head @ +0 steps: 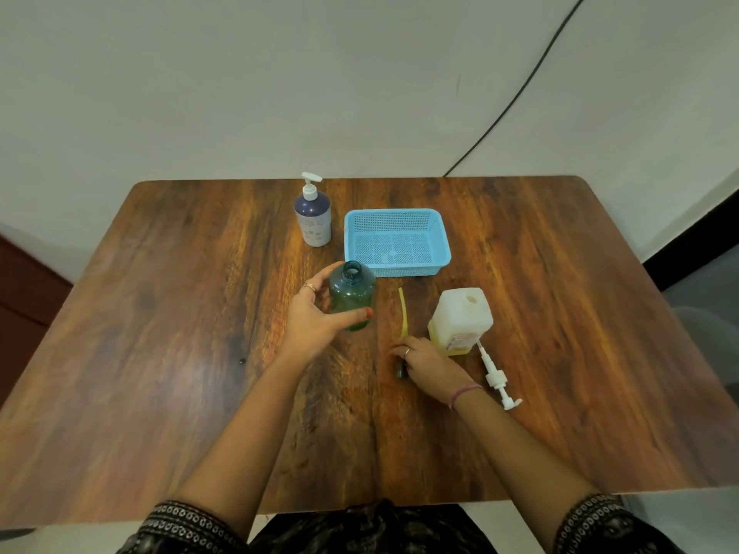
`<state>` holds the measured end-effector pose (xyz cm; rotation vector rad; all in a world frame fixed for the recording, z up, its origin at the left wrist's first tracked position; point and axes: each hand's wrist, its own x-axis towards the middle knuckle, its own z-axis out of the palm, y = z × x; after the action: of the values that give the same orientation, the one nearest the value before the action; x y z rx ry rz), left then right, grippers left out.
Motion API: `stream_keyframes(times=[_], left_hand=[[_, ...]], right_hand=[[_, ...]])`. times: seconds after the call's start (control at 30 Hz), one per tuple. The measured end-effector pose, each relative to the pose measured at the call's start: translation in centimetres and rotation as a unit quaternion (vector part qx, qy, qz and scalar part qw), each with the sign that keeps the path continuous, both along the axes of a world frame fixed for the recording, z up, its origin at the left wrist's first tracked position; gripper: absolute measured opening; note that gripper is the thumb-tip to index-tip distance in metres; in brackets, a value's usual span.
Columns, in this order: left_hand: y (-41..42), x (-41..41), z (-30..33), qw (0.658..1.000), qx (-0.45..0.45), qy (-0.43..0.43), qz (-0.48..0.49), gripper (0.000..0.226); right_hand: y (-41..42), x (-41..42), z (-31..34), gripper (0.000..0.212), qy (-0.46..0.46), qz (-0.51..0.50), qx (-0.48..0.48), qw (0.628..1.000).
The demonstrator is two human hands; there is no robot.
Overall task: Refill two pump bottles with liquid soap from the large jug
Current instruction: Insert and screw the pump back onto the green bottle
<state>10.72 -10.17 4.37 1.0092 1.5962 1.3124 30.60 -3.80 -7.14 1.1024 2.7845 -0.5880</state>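
My left hand [316, 317] grips a dark green bottle [352, 295] standing upright at the table's middle, its neck open with no pump on it. My right hand [426, 363] lies on the table, fingers closed around that bottle's dark pump head [400, 371]. The pump's yellowish tube [403, 313] points away from me along the wood. Just right of it stands the white soap jug [460, 317], with yellow liquid low inside and an open hole on top. At the back stands a blue-and-white pump bottle [313, 217] with its white pump on.
A white pump [496, 377] lies flat on the table beside the jug, toward the right. A light blue mesh basket [438, 249] sits behind the green bottle. The wooden table [160, 353] meets a pale wall at the back, where a black cable [520, 90] runs down.
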Motion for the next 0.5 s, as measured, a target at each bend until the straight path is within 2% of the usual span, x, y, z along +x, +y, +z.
stream_keyframes(times=[0.1,0.17,0.33,0.43,0.5], left_hand=[[0.2,-0.5,0.4,1.0,0.008,0.002,0.009,0.075],[0.4,-0.8,0.7,1.0,0.013,-0.004,0.014,0.076],[1.4,-1.4,1.9,1.0,0.025,0.005,0.015,0.077],[2.0,-1.4,3.4,0.999,0.037,0.004,0.019,0.073],[2.6,-1.5,4.6,0.999,0.051,0.009,0.01,0.068]], right_hand=[[0.7,0.1,1.8,0.043,0.118,-0.038,-0.015,0.992],[0.9,0.2,3.9,0.039,0.224,-0.062,-0.021,0.972],[1.8,0.0,10.7,0.036,0.427,-0.119,-0.095,0.892],[2.6,-0.7,15.5,0.03,0.513,-0.148,-0.135,0.835],[3.3,-1.0,18.6,0.024,0.548,-0.154,-0.145,0.81]])
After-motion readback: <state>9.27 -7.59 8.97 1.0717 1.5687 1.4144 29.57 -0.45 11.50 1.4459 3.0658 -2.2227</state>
